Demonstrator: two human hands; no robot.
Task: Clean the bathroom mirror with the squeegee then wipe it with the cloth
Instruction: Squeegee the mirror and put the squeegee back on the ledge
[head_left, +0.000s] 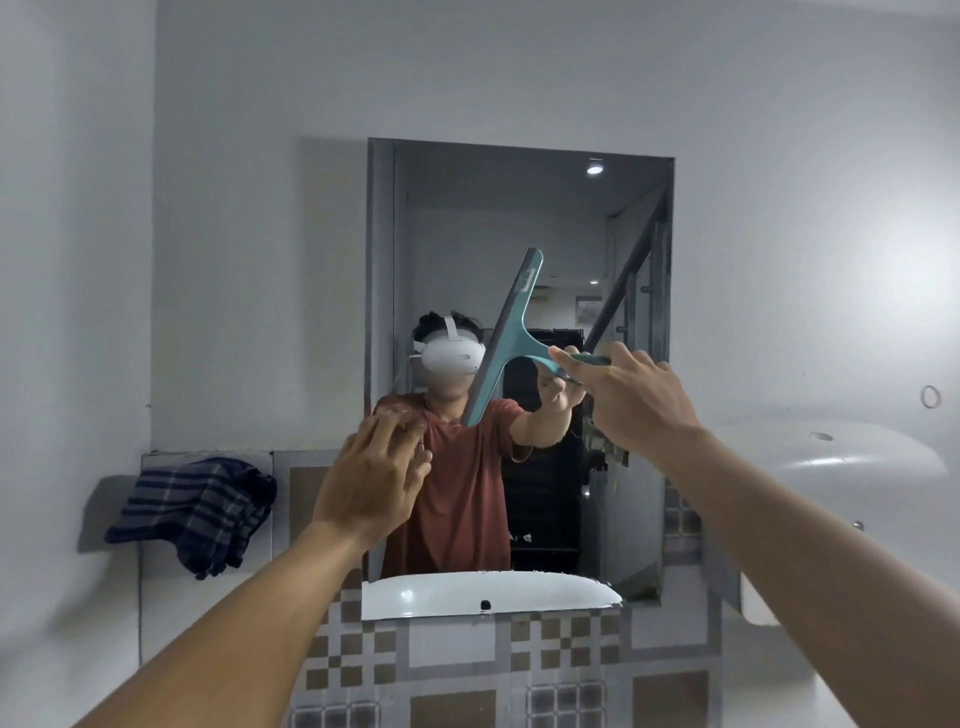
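The rectangular mirror (519, 208) hangs on the white wall straight ahead. My right hand (631, 397) grips the handle of a teal squeegee (506, 338). Its long blade is tilted, running from upper right to lower left, in front of the middle of the glass. Whether the blade touches the glass I cannot tell. My left hand (371, 480) is raised near the mirror's lower left corner, fingers loosely spread, holding nothing. A dark blue striped cloth (200, 512) lies draped over a small ledge on the wall left of the mirror.
A white basin (826, 467) juts from the wall at the right. Its reflection shows at the mirror's bottom edge. Brown and grey patterned tiles (467, 660) cover the wall below. The mirror reflects a person in a red shirt wearing a headset.
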